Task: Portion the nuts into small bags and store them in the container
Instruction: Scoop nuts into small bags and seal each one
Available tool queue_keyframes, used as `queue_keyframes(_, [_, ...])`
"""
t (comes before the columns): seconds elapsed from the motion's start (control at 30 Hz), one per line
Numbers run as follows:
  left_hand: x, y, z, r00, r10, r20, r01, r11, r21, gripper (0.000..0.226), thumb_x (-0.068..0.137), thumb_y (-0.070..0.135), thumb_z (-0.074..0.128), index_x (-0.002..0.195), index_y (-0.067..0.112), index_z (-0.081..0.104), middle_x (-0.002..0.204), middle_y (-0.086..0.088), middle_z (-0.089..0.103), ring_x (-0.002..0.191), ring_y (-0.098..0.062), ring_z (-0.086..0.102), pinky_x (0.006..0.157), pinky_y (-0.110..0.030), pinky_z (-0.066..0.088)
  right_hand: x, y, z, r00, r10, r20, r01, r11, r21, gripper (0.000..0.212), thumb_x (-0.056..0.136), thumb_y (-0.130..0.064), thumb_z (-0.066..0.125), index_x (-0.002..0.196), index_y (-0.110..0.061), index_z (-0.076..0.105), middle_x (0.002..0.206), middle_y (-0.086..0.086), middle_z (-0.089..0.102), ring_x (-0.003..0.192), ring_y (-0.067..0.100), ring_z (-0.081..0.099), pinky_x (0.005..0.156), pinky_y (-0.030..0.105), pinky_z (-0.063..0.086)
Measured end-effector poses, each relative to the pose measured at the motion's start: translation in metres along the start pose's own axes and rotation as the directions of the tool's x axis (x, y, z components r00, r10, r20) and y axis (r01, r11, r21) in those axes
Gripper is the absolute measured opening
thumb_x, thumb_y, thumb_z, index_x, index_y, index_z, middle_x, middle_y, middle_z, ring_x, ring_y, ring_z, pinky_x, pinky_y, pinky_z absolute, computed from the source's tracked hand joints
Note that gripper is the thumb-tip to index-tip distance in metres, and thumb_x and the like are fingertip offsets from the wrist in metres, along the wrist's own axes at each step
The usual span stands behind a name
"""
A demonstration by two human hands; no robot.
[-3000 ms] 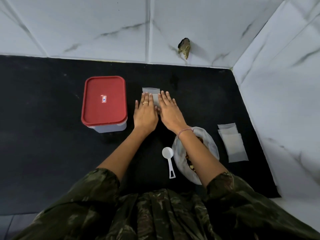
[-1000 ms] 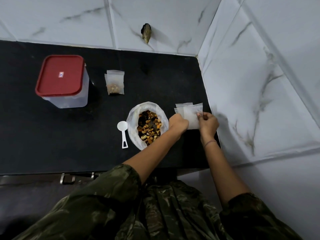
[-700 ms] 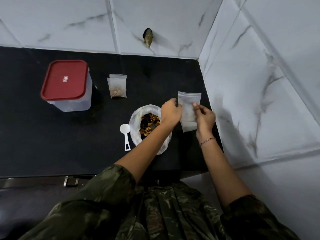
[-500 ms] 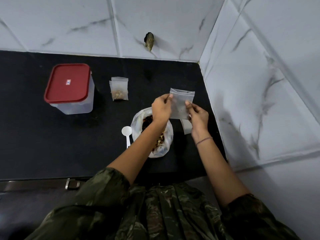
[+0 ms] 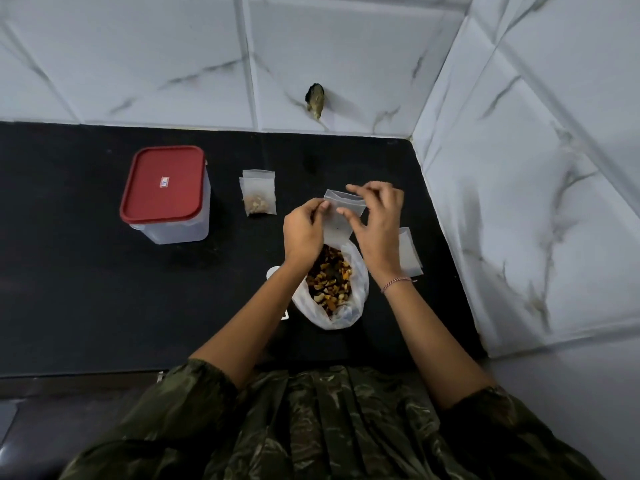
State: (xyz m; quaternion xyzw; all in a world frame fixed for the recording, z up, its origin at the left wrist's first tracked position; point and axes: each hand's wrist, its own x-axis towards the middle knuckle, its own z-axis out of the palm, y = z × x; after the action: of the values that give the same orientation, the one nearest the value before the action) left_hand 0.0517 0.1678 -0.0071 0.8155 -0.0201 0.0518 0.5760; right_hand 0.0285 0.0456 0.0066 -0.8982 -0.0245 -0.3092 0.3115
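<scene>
An empty small clear bag [image 5: 337,220] hangs upright above the open large bag of mixed nuts [image 5: 330,282]. My left hand [image 5: 303,228] pinches its left top edge and my right hand [image 5: 379,223] pinches its right top edge. One filled small bag [image 5: 258,197] lies flat on the black counter [image 5: 86,289], between the hands and the container. The clear container [image 5: 168,195] with its red lid on stands at the left. A white scoop [image 5: 273,271] lies mostly hidden under my left forearm.
Spare empty small bags [image 5: 408,251] lie to the right of the nut bag, close to the marble side wall [image 5: 536,202]. A small dark fixture [image 5: 315,103] sticks out of the back wall. The counter's front edge runs just before my body.
Both hands picked an empty bag from the spare pile on the right and carried it left and up, over the nut bag. The filled bag stays where it was laid.
</scene>
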Motion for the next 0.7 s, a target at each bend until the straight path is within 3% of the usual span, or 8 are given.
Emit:
queue_keyframes(0.13, [0.0,-0.009,-0.02,0.997,0.083,-0.004,-0.083,0.996,0.044,0.02,0.1,0.016,0.049,0.1,0.014,0.069,0.076,0.006,0.064,0.06,0.002,0.053,0.059,-0.012,0.039,0.002,-0.012,0.014,0.989,-0.108,0.105,0.121,0.985,-0.124,0.021,0.084,-0.021,0.067,0.102,-0.011,0.066,0.099,0.006,0.055,0.096,0.02,0.048,0.081,0.031,0.048])
queue_keyframes(0.23, [-0.002,-0.011,-0.037,0.991,0.136,-0.011,-0.132,0.978,0.164,0.02,0.1,0.017,0.048,0.105,0.013,0.067,0.083,0.004,0.065,0.069,-0.003,0.057,0.066,-0.024,0.045,0.004,-0.023,0.022,0.981,-0.122,0.152,0.141,0.983,-0.119,0.014,0.085,-0.021,0.066,0.094,-0.01,0.066,0.094,0.004,0.059,0.091,0.018,0.051,0.077,0.032,0.049])
queue_keyframes(0.3, [-0.005,-0.016,-0.044,0.964,0.264,-0.006,-0.243,0.897,0.369,0.031,0.1,0.021,0.048,0.128,0.012,0.057,0.117,-0.004,0.065,0.102,-0.015,0.062,0.088,-0.03,0.049,0.004,-0.033,0.025,0.976,-0.112,0.188,0.128,0.989,-0.077,0.01,0.086,-0.018,0.066,0.092,-0.011,0.063,0.091,0.003,0.061,0.088,0.016,0.053,0.074,0.029,0.05])
queue_keyframes(0.37, [-0.008,-0.027,-0.05,0.934,0.348,0.084,-0.339,0.787,0.515,0.059,0.098,0.03,0.051,0.148,0.008,0.031,0.152,-0.01,0.038,0.139,-0.022,0.037,0.112,-0.038,0.03,0.003,-0.042,0.029,0.978,-0.067,0.199,0.076,0.996,-0.042,0.008,0.089,-0.018,0.062,0.092,-0.011,0.059,0.087,0.002,0.061,0.081,0.012,0.055,0.069,0.027,0.051])
queue_keyframes(0.4, [-0.01,-0.032,-0.052,0.925,0.358,0.129,-0.368,0.757,0.541,0.071,0.095,0.038,0.052,0.151,0.007,0.022,0.157,-0.01,0.027,0.145,-0.022,0.026,0.117,-0.043,0.021,0.003,-0.046,0.03,0.978,-0.037,0.204,0.044,0.999,-0.031,0.009,0.091,-0.02,0.06,0.093,-0.012,0.057,0.084,0.001,0.061,0.076,0.01,0.056,0.066,0.027,0.052])
queue_keyframes(0.47, [-0.015,-0.043,-0.057,0.916,0.367,0.163,-0.389,0.707,0.591,0.086,0.089,0.056,0.05,0.151,0.006,0.018,0.158,-0.01,0.025,0.146,-0.022,0.022,0.118,-0.054,0.016,0.003,-0.052,0.033,0.971,-0.002,0.237,0.004,1.0,-0.011,0.011,0.093,-0.023,0.057,0.094,-0.012,0.054,0.078,0.0,0.063,0.067,0.01,0.059,0.06,0.029,0.053])
queue_keyframes(0.53, [-0.018,-0.051,-0.059,0.917,0.377,0.127,-0.362,0.658,0.66,0.094,0.082,0.066,0.049,0.15,0.007,0.022,0.151,-0.011,0.038,0.141,-0.024,0.032,0.115,-0.062,0.013,0.004,-0.057,0.036,0.959,0.009,0.282,-0.005,1.0,-0.015,0.013,0.094,-0.026,0.055,0.095,-0.013,0.052,0.075,-0.001,0.064,0.061,0.011,0.061,0.056,0.031,0.054])
queue_keyframes(0.7, [-0.01,-0.058,-0.061,0.94,0.339,0.042,-0.262,0.637,0.725,0.091,0.073,0.063,0.067,0.142,0.012,0.036,0.126,-0.008,0.057,0.123,-0.028,0.051,0.111,-0.064,0.015,0.004,-0.071,0.039,0.932,0.058,0.357,-0.071,0.997,0.023,0.014,0.096,-0.026,0.053,0.1,-0.013,0.052,0.077,-0.001,0.066,0.061,0.009,0.06,0.054,0.023,0.05])
